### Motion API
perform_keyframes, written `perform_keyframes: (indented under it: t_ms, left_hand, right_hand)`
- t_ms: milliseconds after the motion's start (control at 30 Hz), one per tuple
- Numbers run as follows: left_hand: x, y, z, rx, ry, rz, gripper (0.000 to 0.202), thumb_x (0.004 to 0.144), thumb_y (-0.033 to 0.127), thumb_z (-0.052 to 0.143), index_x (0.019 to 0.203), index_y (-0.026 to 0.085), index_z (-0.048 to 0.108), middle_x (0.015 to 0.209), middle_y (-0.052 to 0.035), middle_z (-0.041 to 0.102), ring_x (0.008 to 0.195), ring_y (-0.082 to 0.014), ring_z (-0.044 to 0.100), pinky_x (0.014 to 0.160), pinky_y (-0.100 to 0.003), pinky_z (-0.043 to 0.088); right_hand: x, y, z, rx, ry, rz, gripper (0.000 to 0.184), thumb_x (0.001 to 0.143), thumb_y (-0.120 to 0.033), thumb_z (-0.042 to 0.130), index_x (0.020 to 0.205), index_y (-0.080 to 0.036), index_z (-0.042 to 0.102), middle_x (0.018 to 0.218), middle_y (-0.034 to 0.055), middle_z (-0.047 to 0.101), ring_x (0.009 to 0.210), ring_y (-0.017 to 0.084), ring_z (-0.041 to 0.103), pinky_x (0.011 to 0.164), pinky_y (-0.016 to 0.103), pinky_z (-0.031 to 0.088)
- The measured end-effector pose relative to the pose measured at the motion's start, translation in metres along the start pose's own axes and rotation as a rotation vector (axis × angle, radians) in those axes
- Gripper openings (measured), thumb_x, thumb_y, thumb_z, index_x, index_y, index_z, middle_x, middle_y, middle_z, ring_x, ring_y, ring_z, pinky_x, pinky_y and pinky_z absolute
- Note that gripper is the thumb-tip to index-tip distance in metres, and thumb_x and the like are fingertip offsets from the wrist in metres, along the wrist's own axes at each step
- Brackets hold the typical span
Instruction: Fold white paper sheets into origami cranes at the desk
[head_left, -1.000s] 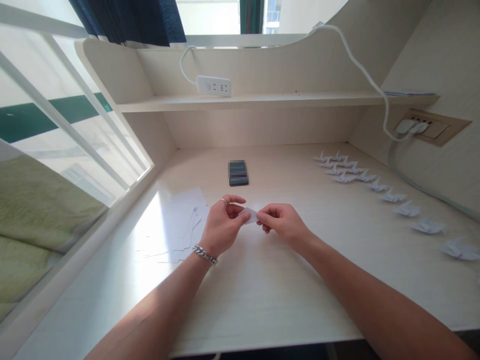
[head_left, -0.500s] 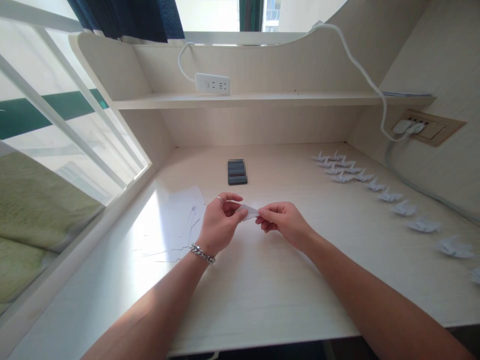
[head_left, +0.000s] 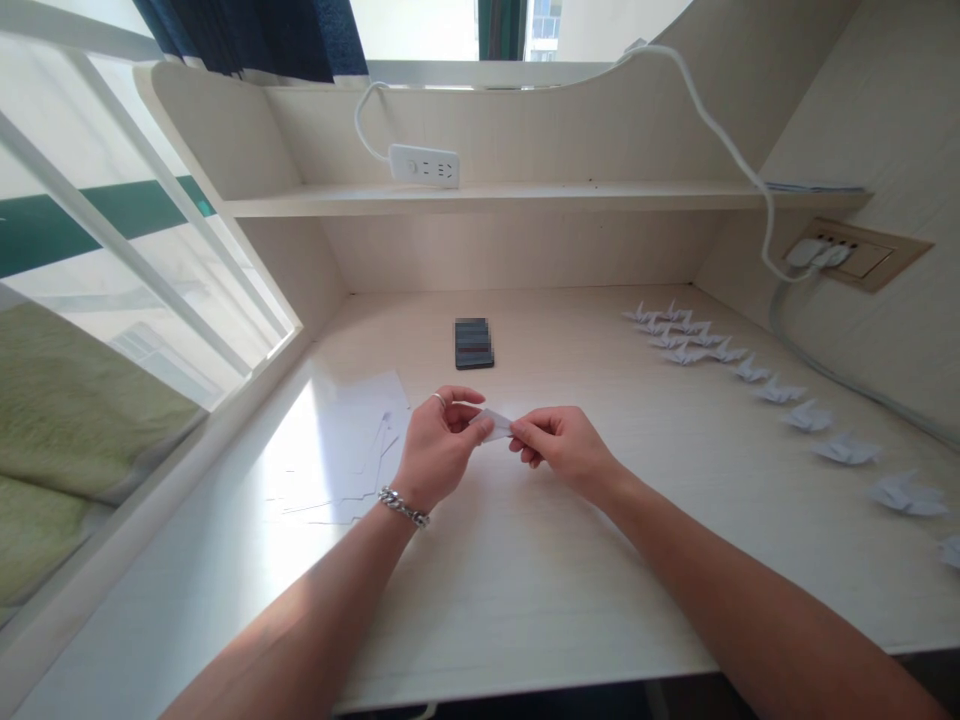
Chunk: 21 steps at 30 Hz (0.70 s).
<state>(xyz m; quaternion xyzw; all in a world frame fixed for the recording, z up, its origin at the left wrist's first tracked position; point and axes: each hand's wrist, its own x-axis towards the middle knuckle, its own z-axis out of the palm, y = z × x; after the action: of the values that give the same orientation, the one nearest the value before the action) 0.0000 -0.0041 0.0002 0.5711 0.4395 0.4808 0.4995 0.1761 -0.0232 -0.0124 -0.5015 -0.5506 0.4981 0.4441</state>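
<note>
A small folded piece of white paper (head_left: 495,424) is held between my two hands, just above the desk (head_left: 525,580). My left hand (head_left: 441,442), with a ring and a chain bracelet, pinches its left part between thumb and fingers. At the right-hand tip, my right hand (head_left: 559,442) grips the paper between thumb and forefinger, the other fingers curled under. My fingers cover both ends of the folded paper. White paper sheets (head_left: 352,430) lie on the desk left of my left hand.
Several folded paper cranes (head_left: 780,390) stand in rows along the right side. A dark phone (head_left: 474,343) lies beyond my hands. Above it runs a shelf (head_left: 525,200) with a white power strip (head_left: 424,166). A white cable (head_left: 720,130) hangs to the wall socket (head_left: 862,256).
My right hand has shifted slightly left, its fingertips closer to my left hand along the folded paper. My left hand is almost still.
</note>
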Motion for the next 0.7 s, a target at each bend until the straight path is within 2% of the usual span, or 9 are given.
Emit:
perform_keyframes:
  t_ms: [200, 367, 467, 600, 700]
  left_hand:
    - [-0.002, -0.0012, 0.0006, 0.054, -0.022, 0.011, 0.028, 0.073, 0.023, 0.073, 0.096, 0.016, 0.058, 0.075, -0.0032, 0.07, 0.07, -0.015, 0.066, 0.066, -0.028, 0.05]
    - [-0.0019, 0.0026, 0.0015, -0.037, -0.075, -0.056, 0.031, 0.073, 0.025, 0.073, 0.1, 0.014, 0.06, 0.07, -0.0027, 0.069, 0.063, -0.014, 0.063, 0.064, -0.028, 0.051]
    - [-0.0011, 0.0054, 0.0024, -0.085, -0.084, -0.109, 0.035, 0.076, 0.034, 0.07, 0.103, 0.013, 0.062, 0.072, -0.0033, 0.069, 0.065, -0.0145, 0.063, 0.065, -0.029, 0.052]
    - [-0.0012, 0.0035, 0.0035, 0.109, -0.187, -0.032, 0.025, 0.078, 0.038, 0.069, 0.083, 0.013, 0.068, 0.068, -0.0038, 0.067, 0.062, -0.0134, 0.059, 0.059, -0.026, 0.048]
    - [-0.0013, -0.0002, 0.0034, 0.238, -0.147, 0.031, 0.022, 0.079, 0.037, 0.066, 0.074, 0.015, 0.068, 0.062, -0.0024, 0.065, 0.059, -0.0133, 0.057, 0.056, -0.025, 0.043]
  right_hand:
    - [0.0001, -0.0022, 0.0005, 0.091, -0.043, 0.062, 0.033, 0.077, -0.048, 0.068, 0.075, -0.014, 0.07, 0.074, 0.0068, 0.069, 0.062, 0.013, 0.06, 0.06, 0.028, 0.052]
    - [0.0006, 0.0004, 0.0012, -0.051, 0.022, -0.034, 0.028, 0.078, -0.042, 0.066, 0.069, -0.016, 0.067, 0.06, 0.002, 0.063, 0.053, 0.012, 0.053, 0.052, 0.026, 0.044]
    - [-0.0014, -0.0011, 0.0014, -0.103, 0.037, -0.044, 0.026, 0.08, -0.04, 0.064, 0.069, -0.017, 0.067, 0.06, 0.0017, 0.062, 0.052, 0.012, 0.052, 0.051, 0.026, 0.041]
    - [-0.0045, -0.0049, 0.0032, -0.177, 0.039, -0.067, 0.023, 0.08, -0.037, 0.063, 0.07, -0.017, 0.068, 0.061, 0.002, 0.063, 0.055, 0.013, 0.054, 0.052, 0.026, 0.041]
    - [-0.0042, -0.0053, 0.0038, -0.148, 0.015, -0.069, 0.022, 0.08, -0.036, 0.062, 0.07, -0.017, 0.067, 0.062, 0.0017, 0.062, 0.056, 0.013, 0.055, 0.055, 0.026, 0.044]
